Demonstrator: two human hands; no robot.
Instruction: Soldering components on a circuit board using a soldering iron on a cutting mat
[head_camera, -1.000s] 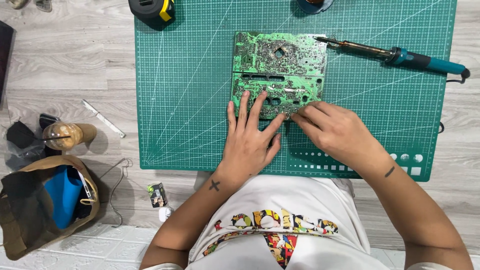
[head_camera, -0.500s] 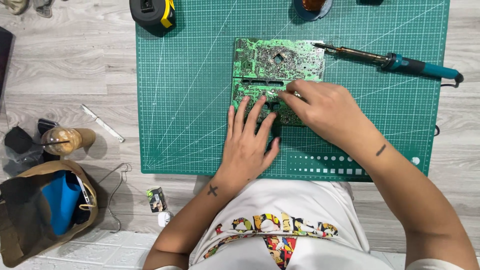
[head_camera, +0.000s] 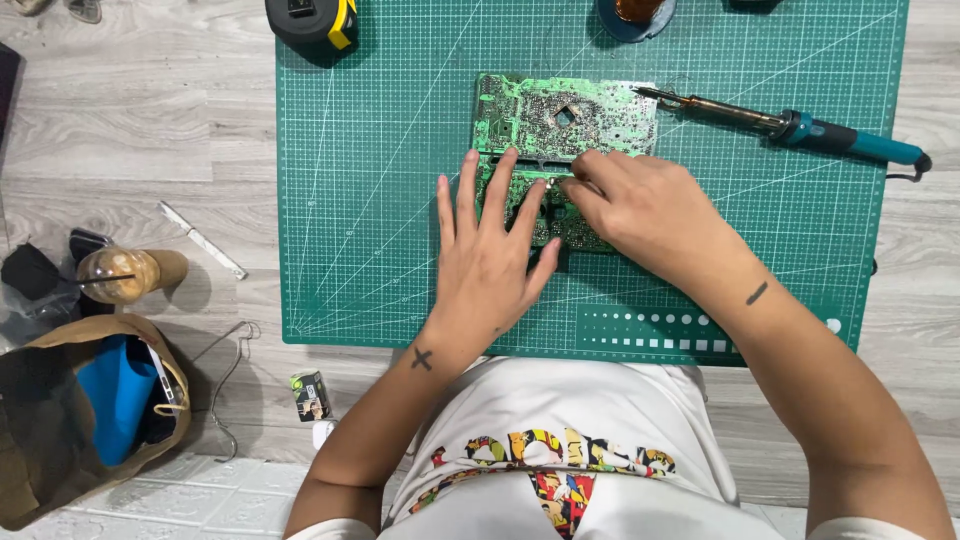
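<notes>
The green cutting mat (head_camera: 380, 200) lies under everything the fingers touch, its grid reaching well past them on all sides. On it, directly beneath the fingertips, sits the green circuit board (head_camera: 560, 125), solder side up, its long axis running from the person's body away toward the far edge of the mat; the near end is covered by the hands, the far end lies bare beyond the fingertips.

The left hand (head_camera: 490, 265) rests flat on the board's near left part, fingers spread and straight, gripping nothing, apparently holding the board still. The right hand (head_camera: 645, 205) is curled, its fingertips drawn together at the board's middle, just beside the left index finger; whether they pinch a small part cannot be told.

The soldering iron (head_camera: 800, 128) lies untouched beyond the right knuckles, tip pointing toward the board's far right corner, so soldering seems not under way; the work looks like probing.

A black-and-yellow tape measure (head_camera: 312, 20) sits well beyond the left fingertips.
</notes>
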